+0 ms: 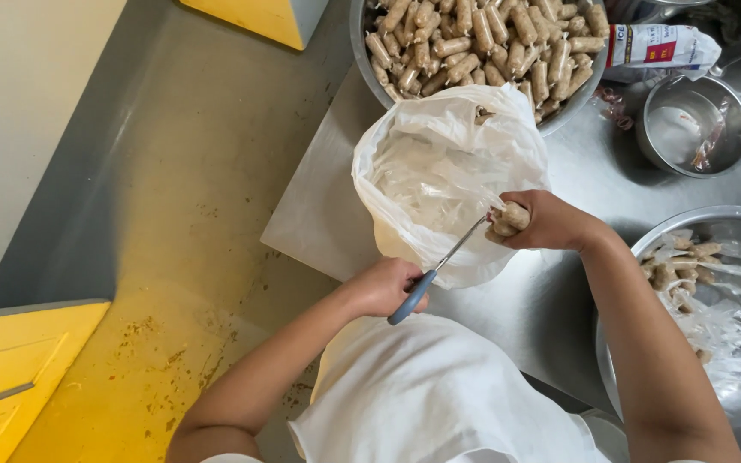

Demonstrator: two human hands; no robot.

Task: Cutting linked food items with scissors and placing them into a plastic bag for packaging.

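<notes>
My left hand (388, 287) grips blue-handled scissors (426, 281), whose blades reach up to the right and meet a small tan sausage-like roll (510, 218). My right hand (546, 223) is closed around that roll, holding it over the rim of an open white plastic bag (439, 184) that stands on the steel table (319, 219). The bag holds crumpled clear plastic. Whether the blades are cutting the roll I cannot tell.
A large steel bowl (569, 105) heaped with several tan rolls sits behind the bag. At right, a steel bowl (705, 216) holds rolls in clear wrappers. A small steel pot (696, 129) and a white packet (658, 45) stand behind it. The table's left edge drops to a yellow-stained floor (173, 283).
</notes>
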